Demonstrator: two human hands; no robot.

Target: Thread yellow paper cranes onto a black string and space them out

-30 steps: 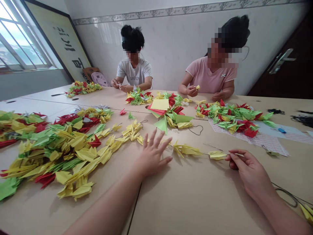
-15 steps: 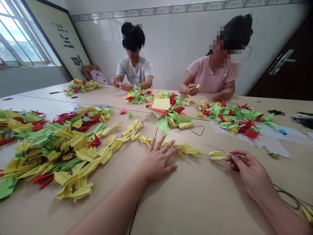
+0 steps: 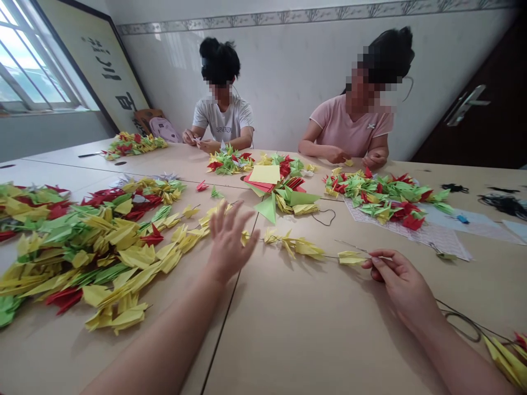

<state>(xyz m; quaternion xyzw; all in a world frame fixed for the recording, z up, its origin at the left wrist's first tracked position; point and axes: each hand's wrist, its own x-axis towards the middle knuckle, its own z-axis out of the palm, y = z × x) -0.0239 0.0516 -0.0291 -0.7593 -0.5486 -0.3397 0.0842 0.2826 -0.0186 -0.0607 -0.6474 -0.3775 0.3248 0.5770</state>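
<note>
My left hand (image 3: 231,241), its fingers spread, is over a strand of yellow folded paper cranes (image 3: 302,247) and holds nothing. It hides part of that strand; whether it touches the cranes I cannot tell. My right hand (image 3: 397,280) is pinched on a dark string (image 3: 330,257) at the strand's right end. Just left of its fingertips, a single yellow paper crane (image 3: 351,258) sits on the string. A thin needle-like line (image 3: 349,245) sticks out leftward from the same fingers. The string's cord (image 3: 461,321) loops behind my right wrist.
A large heap of folded cranes (image 3: 99,236) covers the table's left. Square paper sheets (image 3: 264,174) lie mid-table. Another crane pile (image 3: 382,195) rests on printed paper (image 3: 447,242), with black cords (image 3: 504,204) at the right. Two people (image 3: 223,120) sit opposite.
My left hand has lifted and moved left along the yellow strand. My right hand still pinches the string. The person in pink has lowered a hand with a yellow piece to the table.
</note>
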